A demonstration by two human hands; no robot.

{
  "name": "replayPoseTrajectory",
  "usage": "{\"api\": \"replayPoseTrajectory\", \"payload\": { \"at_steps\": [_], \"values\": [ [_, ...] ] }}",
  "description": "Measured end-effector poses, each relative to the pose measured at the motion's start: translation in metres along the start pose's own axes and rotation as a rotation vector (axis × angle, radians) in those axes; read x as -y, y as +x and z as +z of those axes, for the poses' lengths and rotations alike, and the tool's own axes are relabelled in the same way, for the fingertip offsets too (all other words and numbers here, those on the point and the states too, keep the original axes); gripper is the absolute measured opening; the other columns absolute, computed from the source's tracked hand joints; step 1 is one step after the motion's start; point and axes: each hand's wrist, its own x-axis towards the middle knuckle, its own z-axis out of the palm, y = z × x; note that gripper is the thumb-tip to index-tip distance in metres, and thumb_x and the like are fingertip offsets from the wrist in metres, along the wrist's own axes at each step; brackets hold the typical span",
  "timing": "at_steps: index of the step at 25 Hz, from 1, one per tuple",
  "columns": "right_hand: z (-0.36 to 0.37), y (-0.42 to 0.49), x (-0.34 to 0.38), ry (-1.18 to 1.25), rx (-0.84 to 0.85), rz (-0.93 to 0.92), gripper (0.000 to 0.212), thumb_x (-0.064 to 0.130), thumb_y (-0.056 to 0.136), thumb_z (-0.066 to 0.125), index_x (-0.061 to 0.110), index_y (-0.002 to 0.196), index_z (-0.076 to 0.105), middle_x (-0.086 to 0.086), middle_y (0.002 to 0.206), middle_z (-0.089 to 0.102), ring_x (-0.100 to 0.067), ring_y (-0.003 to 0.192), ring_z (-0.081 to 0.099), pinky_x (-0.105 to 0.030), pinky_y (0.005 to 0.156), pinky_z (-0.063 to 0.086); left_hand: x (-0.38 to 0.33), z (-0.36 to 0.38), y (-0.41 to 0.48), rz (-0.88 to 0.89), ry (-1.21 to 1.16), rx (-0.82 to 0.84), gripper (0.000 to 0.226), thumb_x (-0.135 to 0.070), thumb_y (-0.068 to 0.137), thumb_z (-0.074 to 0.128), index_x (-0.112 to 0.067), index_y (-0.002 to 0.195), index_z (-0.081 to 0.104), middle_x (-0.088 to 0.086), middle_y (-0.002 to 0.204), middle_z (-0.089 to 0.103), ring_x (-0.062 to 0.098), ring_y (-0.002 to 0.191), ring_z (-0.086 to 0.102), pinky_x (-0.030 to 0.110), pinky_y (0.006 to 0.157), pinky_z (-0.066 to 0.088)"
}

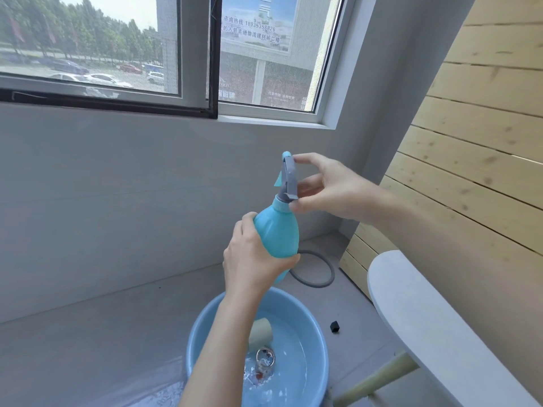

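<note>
A turquoise spray bottle (277, 233) with a grey trigger head (288, 180) is held up in front of the wall, above a blue basin (316, 327). My left hand (254, 259) grips the bottle's round body from below and the left. My right hand (329, 189) pinches the grey spray head, thumb near the neck and forefinger at the top. The basin stands on the floor and holds water, a beige cylinder (260, 333) and a small metal ring-shaped object (265, 359).
A grey hose loop (318, 277) lies on the floor behind the bottle. A small black cube (335, 326) sits right of the basin. A white tabletop (426, 324) on wooden legs stands at right, before a wooden plank wall (470, 160). A window (176, 54) is above.
</note>
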Motion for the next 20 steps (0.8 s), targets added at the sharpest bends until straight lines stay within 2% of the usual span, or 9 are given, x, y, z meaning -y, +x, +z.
{"api": "replayPoseTrajectory", "payload": {
  "at_steps": [2, 5, 6, 8, 10, 12, 14, 16, 20],
  "values": [
    [0.010, 0.002, -0.005, -0.055, -0.193, -0.035, 0.075, 0.015, 0.073, 0.081, 0.018, 0.134, 0.037, 0.001, 0.094, 0.074, -0.013, 0.093, 0.068, -0.030, 0.088, 0.054, -0.001, 0.000, 0.000, -0.006, -0.013, -0.002, 0.086, -0.046, 0.056, 0.082, -0.025, 0.128, 0.040, -0.009, 0.116, 0.050, 0.018, 0.104, 0.052, 0.030, 0.077, 0.038],
    [0.025, 0.005, -0.006, -0.084, -0.378, -0.064, 0.090, 0.031, 0.065, 0.086, 0.017, 0.134, 0.031, 0.002, 0.085, 0.069, -0.013, 0.090, 0.063, -0.018, 0.074, 0.048, -0.003, 0.001, -0.001, -0.034, -0.052, -0.017, 0.083, -0.045, 0.056, 0.083, -0.024, 0.125, 0.041, -0.010, 0.115, 0.050, 0.017, 0.103, 0.052, 0.028, 0.076, 0.034],
    [0.026, 0.004, -0.006, -0.147, -0.418, -0.064, 0.096, 0.039, 0.062, 0.087, 0.017, 0.136, 0.030, 0.002, 0.085, 0.065, -0.015, 0.090, 0.061, -0.021, 0.074, 0.046, -0.004, 0.000, 0.000, -0.039, -0.062, -0.024, 0.082, -0.045, 0.057, 0.083, -0.024, 0.124, 0.041, -0.010, 0.114, 0.050, 0.018, 0.103, 0.052, 0.028, 0.076, 0.033],
    [0.019, 0.006, -0.006, -0.361, -0.450, -0.020, 0.105, 0.058, 0.056, 0.083, 0.019, 0.137, 0.029, 0.001, 0.097, 0.059, -0.019, 0.098, 0.056, -0.030, 0.084, 0.046, -0.004, -0.001, 0.001, -0.046, -0.075, -0.034, 0.082, -0.045, 0.057, 0.083, -0.025, 0.125, 0.041, -0.010, 0.115, 0.051, 0.018, 0.102, 0.052, 0.027, 0.076, 0.033],
    [0.010, 0.008, -0.008, -0.360, -0.355, 0.039, 0.110, 0.061, 0.056, 0.082, 0.024, 0.143, 0.026, -0.002, 0.122, 0.050, -0.017, 0.115, 0.049, -0.035, 0.097, 0.044, -0.003, -0.003, 0.002, -0.045, -0.074, -0.032, 0.082, -0.044, 0.056, 0.083, -0.025, 0.124, 0.041, -0.010, 0.115, 0.051, 0.018, 0.100, 0.052, 0.027, 0.076, 0.033],
    [0.008, 0.008, -0.010, -0.139, -0.254, -0.011, 0.096, 0.043, 0.066, 0.084, 0.024, 0.144, 0.031, 0.000, 0.132, 0.050, -0.014, 0.118, 0.052, -0.034, 0.103, 0.044, -0.001, -0.004, 0.003, -0.038, -0.064, -0.024, 0.081, -0.045, 0.055, 0.083, -0.026, 0.122, 0.042, -0.010, 0.114, 0.052, 0.017, 0.098, 0.051, 0.027, 0.076, 0.034],
    [0.010, 0.009, -0.017, -0.001, -0.293, -0.121, 0.057, 0.022, 0.074, 0.081, 0.018, 0.124, 0.054, -0.004, 0.107, 0.069, -0.018, 0.096, 0.066, -0.039, 0.093, 0.052, 0.001, -0.005, 0.003, -0.046, -0.065, -0.029, 0.081, -0.046, 0.054, 0.084, -0.026, 0.121, 0.042, -0.011, 0.113, 0.051, 0.017, 0.098, 0.051, 0.027, 0.076, 0.034],
    [0.017, 0.004, -0.015, -0.006, -0.368, -0.184, 0.026, 0.014, 0.076, 0.076, 0.010, 0.097, 0.061, -0.005, 0.077, 0.073, -0.019, 0.073, 0.070, -0.039, 0.077, 0.057, 0.002, -0.005, 0.004, -0.059, -0.056, -0.041, 0.082, -0.046, 0.055, 0.084, -0.025, 0.122, 0.041, -0.010, 0.114, 0.051, 0.018, 0.100, 0.052, 0.028, 0.076, 0.033],
    [0.027, -0.012, 0.003, -0.060, -0.191, -0.211, 0.031, 0.038, 0.078, 0.075, 0.009, 0.085, 0.066, -0.001, 0.068, 0.073, -0.015, 0.065, 0.071, -0.032, 0.070, 0.058, 0.004, -0.006, 0.005, -0.089, -0.059, -0.056, 0.083, -0.048, 0.056, 0.083, -0.024, 0.123, 0.041, -0.009, 0.114, 0.052, 0.016, 0.098, 0.051, 0.028, 0.076, 0.033]
  ]
}}
